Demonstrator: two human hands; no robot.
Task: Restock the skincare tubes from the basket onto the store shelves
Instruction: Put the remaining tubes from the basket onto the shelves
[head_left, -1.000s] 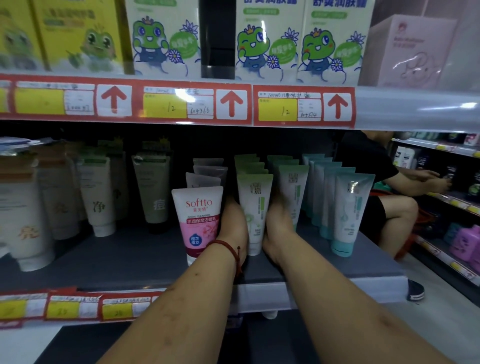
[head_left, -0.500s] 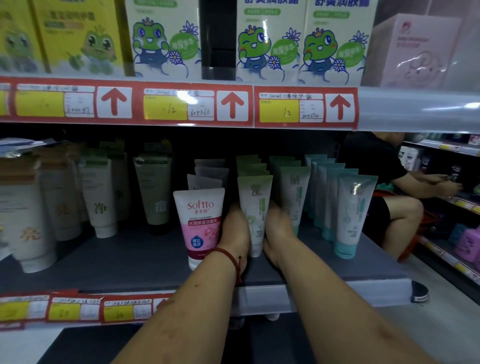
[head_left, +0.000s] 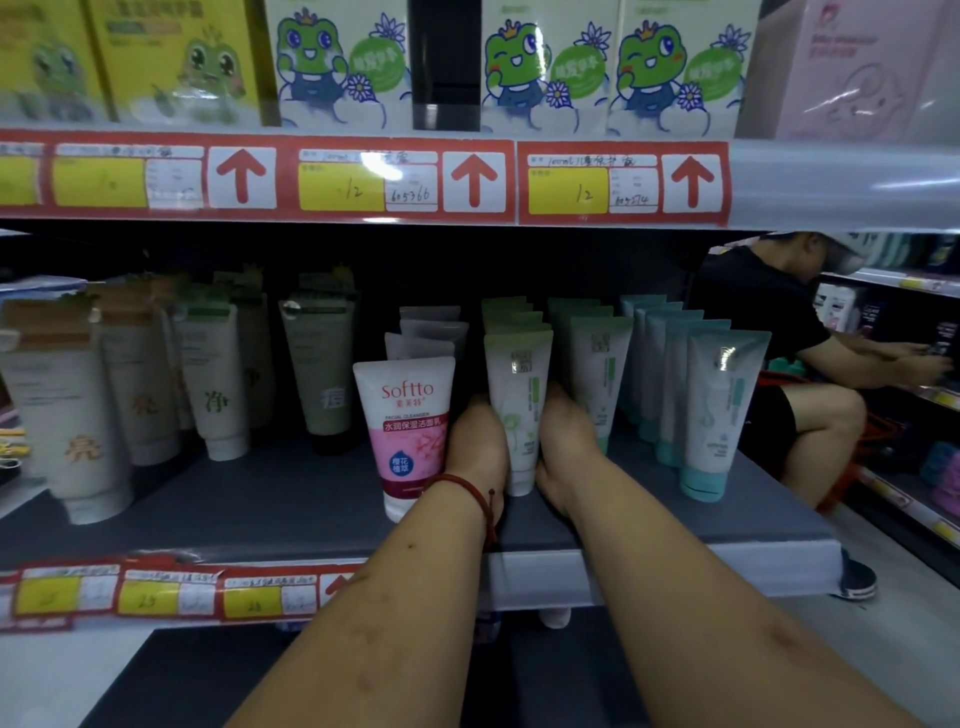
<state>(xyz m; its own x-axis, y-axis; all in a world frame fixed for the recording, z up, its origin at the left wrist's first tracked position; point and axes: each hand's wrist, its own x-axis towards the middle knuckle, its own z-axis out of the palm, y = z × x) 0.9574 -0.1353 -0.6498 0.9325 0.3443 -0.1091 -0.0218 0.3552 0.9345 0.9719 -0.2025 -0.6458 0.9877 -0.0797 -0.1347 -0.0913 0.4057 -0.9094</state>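
i am pressing the front white-and-green tube (head_left: 519, 410), standing cap-down on the shelf (head_left: 291, 499) beside the pink softto tube (head_left: 408, 431), between my flat left hand (head_left: 475, 447) and right hand (head_left: 563, 447), fingers straight and curled round nothing, aiming for even pressure so it is squaring with its row.

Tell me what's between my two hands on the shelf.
A white tube with green print stands cap-down between your left hand and right hand, in the head view.
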